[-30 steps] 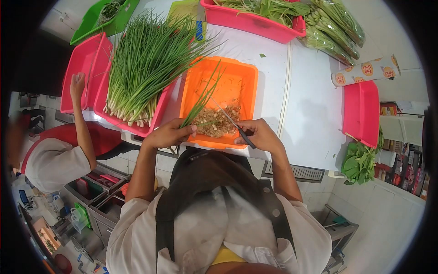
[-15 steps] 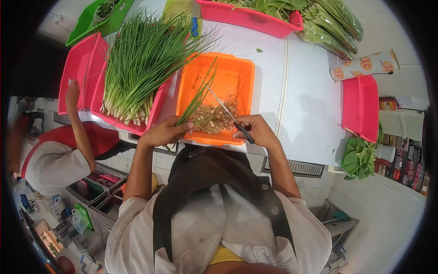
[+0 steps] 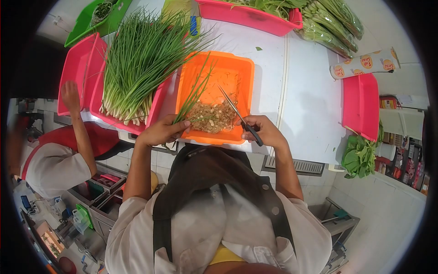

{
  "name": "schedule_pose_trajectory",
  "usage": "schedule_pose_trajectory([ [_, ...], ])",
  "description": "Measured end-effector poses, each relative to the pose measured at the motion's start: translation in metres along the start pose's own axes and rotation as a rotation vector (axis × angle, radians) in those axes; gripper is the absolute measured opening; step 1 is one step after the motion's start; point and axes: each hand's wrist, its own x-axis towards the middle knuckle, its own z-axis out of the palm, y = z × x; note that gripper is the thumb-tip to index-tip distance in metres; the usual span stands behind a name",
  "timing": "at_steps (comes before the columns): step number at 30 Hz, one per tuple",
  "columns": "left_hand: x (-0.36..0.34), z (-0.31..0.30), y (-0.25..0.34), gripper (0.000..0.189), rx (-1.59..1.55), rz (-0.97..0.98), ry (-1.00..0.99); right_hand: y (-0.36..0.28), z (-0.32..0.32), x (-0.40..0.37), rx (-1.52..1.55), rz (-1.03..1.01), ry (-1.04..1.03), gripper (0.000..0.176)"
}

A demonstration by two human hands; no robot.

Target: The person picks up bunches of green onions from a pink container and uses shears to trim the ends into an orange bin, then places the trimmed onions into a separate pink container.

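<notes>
My left hand [image 3: 162, 131] grips a small bunch of green onions [image 3: 194, 93] by the root end, its green tops lying across the orange tub [image 3: 242, 73]. My right hand [image 3: 264, 130] holds black-handled scissors [image 3: 239, 115], blades pointing up-left over the tub. A heap of cut root trimmings [image 3: 211, 116] lies in the tub's near half, between my two hands.
A pink tray [image 3: 157, 107] piled with green onions [image 3: 137, 59] sits left of the tub. Another person's hand [image 3: 70, 93] rests on a second pink tray [image 3: 73, 68] further left. Bagged greens [image 3: 331, 25], a printed roll [image 3: 365, 64], and a pink tray [image 3: 360, 102] lie right.
My right hand and the scissors shifted slightly right and toward me. The blades now point more steeply. The other person's hand dropped a little along the far-left pink tray.
</notes>
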Motion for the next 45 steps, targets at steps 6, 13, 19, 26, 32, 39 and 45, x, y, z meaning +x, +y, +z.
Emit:
schedule_pose_trajectory([
  [6, 0.003, 0.001, 0.001, 0.029, -0.281, 0.047, 0.009, -0.002, 0.002, -0.002, -0.027, -0.004, 0.011, 0.043],
  [13, 0.012, 0.007, 0.011, 0.027, -0.449, 0.157, 0.003, 0.002, 0.013, 0.003, 0.040, -0.050, 0.048, 0.042],
  [19, 0.019, 0.014, 0.018, 0.028, -0.417, 0.201, 0.094, -0.006, 0.022, -0.001, -0.047, -0.093, 0.086, 0.045],
  [26, 0.022, 0.024, 0.024, 0.031, -0.222, 0.119, 0.129, -0.020, 0.028, 0.002, -0.331, -0.068, 0.091, 0.052],
  [32, 0.025, 0.029, 0.030, 0.036, -0.087, 0.107, 0.179, -0.017, 0.036, 0.002, -0.316, -0.034, 0.188, 0.055],
  [39, 0.028, 0.034, 0.028, 0.040, -0.014, 0.179, 0.304, -0.016, 0.035, -0.005, -0.322, -0.118, 0.200, 0.053],
  [45, 0.028, 0.044, 0.033, 0.029, 0.052, 0.217, 0.371, -0.013, 0.037, 0.001, -0.374, -0.067, 0.118, 0.049],
])
